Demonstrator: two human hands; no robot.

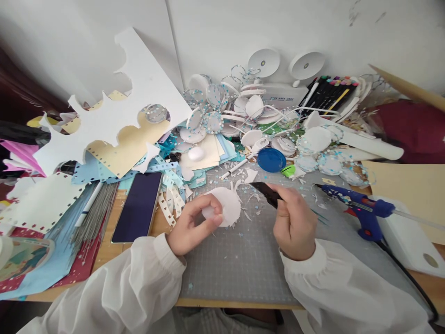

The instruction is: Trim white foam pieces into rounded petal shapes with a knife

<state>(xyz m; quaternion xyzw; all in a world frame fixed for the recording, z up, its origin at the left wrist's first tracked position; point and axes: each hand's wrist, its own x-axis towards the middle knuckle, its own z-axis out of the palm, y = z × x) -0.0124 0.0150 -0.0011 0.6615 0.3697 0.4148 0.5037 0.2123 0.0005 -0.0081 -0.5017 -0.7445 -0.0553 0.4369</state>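
My left hand (196,222) is closed on a round white foam disc (232,206), thumb and fingers curled over its left side. The disc sits low over the grey cutting mat (243,273), and its edge looks rough on the right. In my right hand (295,225) is a black craft knife (266,191), fingers wrapped round the handle and tip pointing left. A gap separates the knife from the disc. White foam offcuts (251,175) and small scraps are scattered behind and beside the disc.
A blue hot glue gun (370,211) lies right, its cord running to the front edge. A phone (137,206) rests left. Behind are a blue lid (271,160), piled white discs (253,106), a cut-out foam sheet (146,74) and black markers (332,95).
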